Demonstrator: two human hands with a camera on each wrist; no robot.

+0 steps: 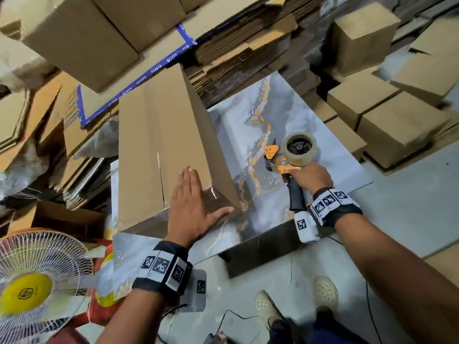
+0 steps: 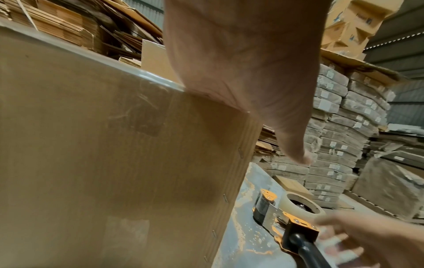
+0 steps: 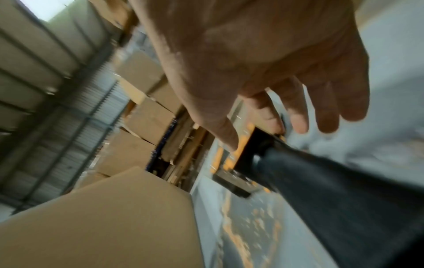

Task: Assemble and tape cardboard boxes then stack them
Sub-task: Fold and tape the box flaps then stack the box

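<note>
Left hand [image 1: 192, 207] lay flat on the box [image 1: 159, 145], right hand [image 1: 311, 176] loose over the dispenser [image 1: 288, 160], not gripping; unpressed tape could lift at the corner.

Head view: high, looking steeply down on the table [image 1: 323, 155], both wrists in frame. Left wrist view: close, low, facing along the palm past the box [image 2: 114, 154]. Right wrist view: close, tilted, blurred. All three share the tape gun [image 1: 288, 157].

A closed brown cardboard box [image 1: 164, 145], clear-taped along its near edge, beside an orange tape dispenser [image 1: 285, 160].
</note>
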